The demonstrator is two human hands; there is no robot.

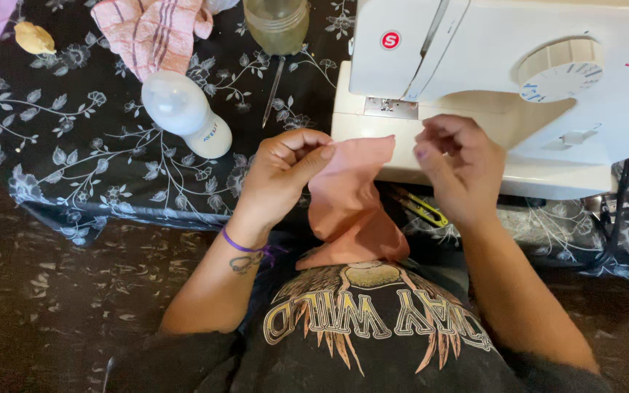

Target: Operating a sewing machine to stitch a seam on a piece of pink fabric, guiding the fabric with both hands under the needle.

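Observation:
A salmon-pink piece of fabric (351, 207) hangs down from my left hand (282, 171) toward my lap. That hand pinches its upper left edge between thumb and fingers. My right hand (453, 164) is close to the fabric's upper right corner, fingers curled together with the fingertips pinched. Whether it holds a thread or pin is too small to tell. Both hands are just in front of the white sewing machine (504, 80), near its needle plate (391, 108).
On the black floral tablecloth (74, 138) lie a baby bottle on its side (183, 109), a striped pink cloth (154, 33), a glass jar (278, 22) and a thin pen-like tool (273, 91). A yellow-handled tool (420, 207) lies below the machine.

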